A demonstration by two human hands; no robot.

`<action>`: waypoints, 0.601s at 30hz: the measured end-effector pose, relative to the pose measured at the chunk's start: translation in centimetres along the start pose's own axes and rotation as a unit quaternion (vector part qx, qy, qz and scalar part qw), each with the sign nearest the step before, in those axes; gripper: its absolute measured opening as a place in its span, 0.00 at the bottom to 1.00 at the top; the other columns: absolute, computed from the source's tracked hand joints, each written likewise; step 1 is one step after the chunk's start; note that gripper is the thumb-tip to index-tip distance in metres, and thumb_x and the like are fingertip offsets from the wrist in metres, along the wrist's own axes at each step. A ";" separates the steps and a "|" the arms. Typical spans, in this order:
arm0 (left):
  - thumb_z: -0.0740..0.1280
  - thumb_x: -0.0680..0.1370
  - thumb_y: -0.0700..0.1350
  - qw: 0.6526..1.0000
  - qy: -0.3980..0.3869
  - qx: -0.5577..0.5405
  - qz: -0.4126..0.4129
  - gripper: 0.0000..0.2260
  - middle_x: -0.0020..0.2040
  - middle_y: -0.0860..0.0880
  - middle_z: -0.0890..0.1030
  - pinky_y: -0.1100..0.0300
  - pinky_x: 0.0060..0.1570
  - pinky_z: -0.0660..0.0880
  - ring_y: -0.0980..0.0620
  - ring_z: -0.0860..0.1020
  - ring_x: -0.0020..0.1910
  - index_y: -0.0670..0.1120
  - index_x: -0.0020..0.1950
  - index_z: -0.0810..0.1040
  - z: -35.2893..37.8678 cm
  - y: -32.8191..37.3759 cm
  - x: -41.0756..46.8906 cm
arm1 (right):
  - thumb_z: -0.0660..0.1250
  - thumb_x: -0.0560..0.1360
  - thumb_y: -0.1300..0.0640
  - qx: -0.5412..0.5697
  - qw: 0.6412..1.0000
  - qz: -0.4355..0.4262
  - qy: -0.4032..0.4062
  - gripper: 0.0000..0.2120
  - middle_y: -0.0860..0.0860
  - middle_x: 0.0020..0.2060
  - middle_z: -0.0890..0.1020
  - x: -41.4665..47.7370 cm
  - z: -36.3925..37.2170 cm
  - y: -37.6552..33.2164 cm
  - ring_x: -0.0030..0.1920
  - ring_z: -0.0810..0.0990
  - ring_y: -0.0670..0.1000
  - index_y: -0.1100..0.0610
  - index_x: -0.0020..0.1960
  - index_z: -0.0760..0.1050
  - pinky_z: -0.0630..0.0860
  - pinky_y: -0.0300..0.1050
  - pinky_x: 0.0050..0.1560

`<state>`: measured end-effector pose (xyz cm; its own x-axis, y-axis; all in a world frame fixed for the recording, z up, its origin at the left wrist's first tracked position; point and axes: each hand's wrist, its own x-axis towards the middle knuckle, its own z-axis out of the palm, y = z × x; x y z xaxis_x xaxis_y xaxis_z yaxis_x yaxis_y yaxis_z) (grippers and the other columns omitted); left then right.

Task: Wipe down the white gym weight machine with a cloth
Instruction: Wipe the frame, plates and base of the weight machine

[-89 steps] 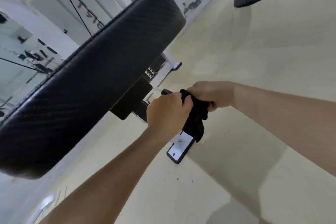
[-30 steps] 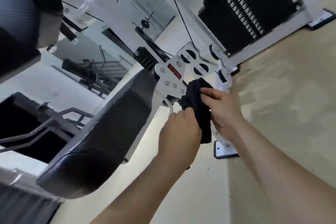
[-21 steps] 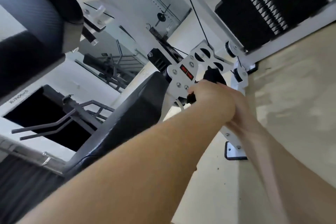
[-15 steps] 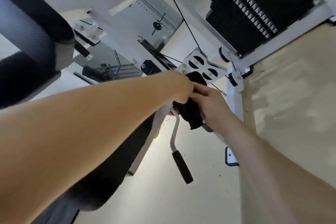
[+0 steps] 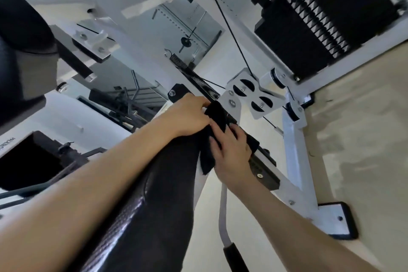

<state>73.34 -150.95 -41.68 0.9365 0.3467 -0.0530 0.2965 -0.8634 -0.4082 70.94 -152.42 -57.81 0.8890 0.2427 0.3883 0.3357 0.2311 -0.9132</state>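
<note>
Since half a second earlier, my left forearm has dropped from across the middle of the view to the lower left, and the right hand (image 5: 231, 150) has slid down over the cloth (image 5: 217, 115). The left hand (image 5: 187, 117) has its fingers curled, fingertips closed on the upper edge of the black cloth, close beside the lower end of the coil spring (image 5: 194, 75). The right hand's fingers are fairly straight and spread, lying flat on the cloth and pressing it against the dark rail (image 5: 267, 168) under the front of the seat pad (image 5: 159, 205); it grips nothing that I can make out. The cloth is bunched between the two hands, with one loose corner hanging below the right palm. The white gym weight machine (image 5: 293, 161) runs its frame to the right of the hands, with the pulley bracket (image 5: 249, 95) just above them, the weight stack (image 5: 309, 17) at upper right, and the adjustment lever (image 5: 223, 210) hanging below the right wrist. Hazards, as I judge them: the cloth's top edge sits near enough to the spring and the cable (image 5: 229, 28) to snag if I sweep upward; the flat right hand may let the cloth slip off the rail under a firm stroke; a downward pass could knock the lever with my wrist; and the white tubing beside the rail may go unwiped if the strokes stay on the dark parts.
</note>
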 end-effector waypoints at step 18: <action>0.57 0.79 0.40 0.973 -0.141 0.174 0.054 0.17 0.60 0.47 0.76 0.57 0.52 0.72 0.48 0.75 0.54 0.48 0.68 0.72 0.3 2.9 0.1 | 0.61 0.77 0.56 -0.019 0.999 0.045 -0.022 0.27 0.48 0.64 0.73 5.0 -0.6 1.8 0.66 0.68 0.54 0.47 0.74 0.58 0.68 0.64 0.63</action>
<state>74.27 -153.33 -43.15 0.8554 0.3895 -0.3414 0.0715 -0.7417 -0.6669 76.21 -151.32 -57.57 0.9021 0.3013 0.3089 0.2676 0.1708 -0.9483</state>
